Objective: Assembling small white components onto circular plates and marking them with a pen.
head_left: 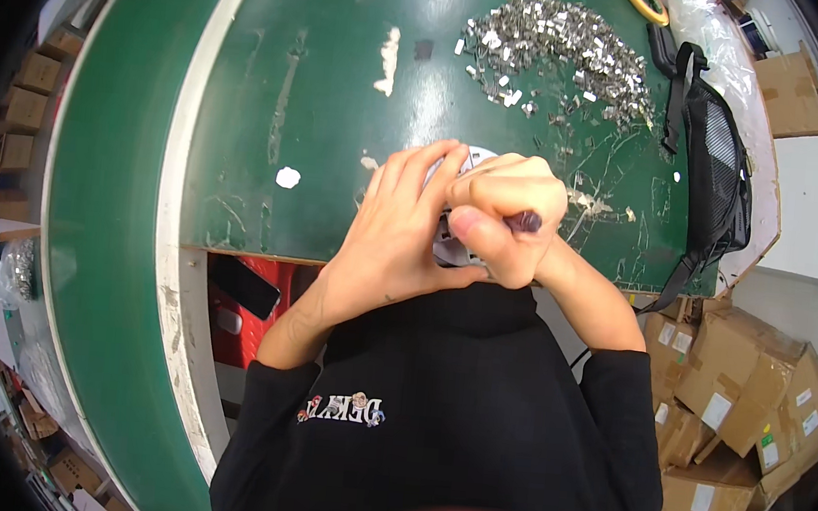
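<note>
At the table's near edge, my left hand (394,223) curves its fingers and thumb round a white round part (452,252) with dark slots. Most of that part is hidden under both hands. My right hand (509,198) is closed in a fist above it, gripping a tool with a dark handle (526,221). Only the handle's end pokes out beside the thumb; the tool's working end is out of sight, so its kind is unclear. Beyond the hands lies a heap of small silvery metal pieces (563,50).
A black mesh bag with straps (718,171) lies along the right edge of the green table (330,151). A yellow tape roll (645,2) sits at the far right. A green conveyor belt (122,260) runs down the left. Cardboard boxes (738,382) are piled at lower right; a phone (244,287) rests below the table.
</note>
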The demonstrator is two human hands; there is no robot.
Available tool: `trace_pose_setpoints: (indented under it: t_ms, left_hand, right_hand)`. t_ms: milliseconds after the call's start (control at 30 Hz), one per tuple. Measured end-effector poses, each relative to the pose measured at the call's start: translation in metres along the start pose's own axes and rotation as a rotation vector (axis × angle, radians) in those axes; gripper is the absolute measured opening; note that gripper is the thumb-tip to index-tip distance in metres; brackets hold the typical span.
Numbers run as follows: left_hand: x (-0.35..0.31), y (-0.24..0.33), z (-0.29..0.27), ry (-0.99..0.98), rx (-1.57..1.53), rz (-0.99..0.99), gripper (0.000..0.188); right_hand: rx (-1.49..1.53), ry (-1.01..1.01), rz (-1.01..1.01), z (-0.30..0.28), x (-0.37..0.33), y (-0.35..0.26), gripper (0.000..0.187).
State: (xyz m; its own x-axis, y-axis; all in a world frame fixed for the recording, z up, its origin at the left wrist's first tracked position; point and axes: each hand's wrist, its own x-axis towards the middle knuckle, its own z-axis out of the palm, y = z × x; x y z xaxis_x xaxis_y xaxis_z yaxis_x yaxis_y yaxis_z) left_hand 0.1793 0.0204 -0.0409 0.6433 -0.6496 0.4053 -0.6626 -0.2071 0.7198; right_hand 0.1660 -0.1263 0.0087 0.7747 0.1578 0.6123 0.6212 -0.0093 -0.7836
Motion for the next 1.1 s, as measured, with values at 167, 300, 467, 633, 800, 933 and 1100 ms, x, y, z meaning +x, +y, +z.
trace_pose_setpoints:
  t_ms: [167,300,467,633,800,933,1100]
  left_hand:
    - [-0.007,0.000,-0.012,0.021,0.011,0.012,0.100]
    - [-0.011,-0.001,-0.048,0.049,0.019,-0.041,0.099]
    - [-0.021,-0.028,-0.126,0.490,0.377,-0.506,0.095]
    - [-0.021,-0.080,-0.178,0.886,0.985,-0.798,0.084]
    - [0.003,-0.055,-0.125,0.440,0.613,-0.408,0.066]
    - [-0.011,-0.072,-0.083,0.315,0.707,-0.487,0.067]
    - [-0.019,-0.066,-0.075,0.353,0.653,-0.496,0.067]
  right_hand:
    - [0.389,0.196,0.209,-0.012,0.004,-0.008,0.028]
    - [0.636,0.245,0.127,-0.036,0.005,-0.025,0.028]
    - [0.620,0.318,0.167,-0.041,0.002,-0.037,0.030]
    - [0.569,0.297,0.263,-0.029,-0.010,-0.056,0.032]
    - [0.408,0.279,0.334,-0.028,-0.018,-0.051,0.034]
    - [0.366,0.239,0.385,-0.026,-0.017,-0.051,0.035]
    - [0.434,0.267,0.340,-0.031,-0.025,-0.060,0.035]
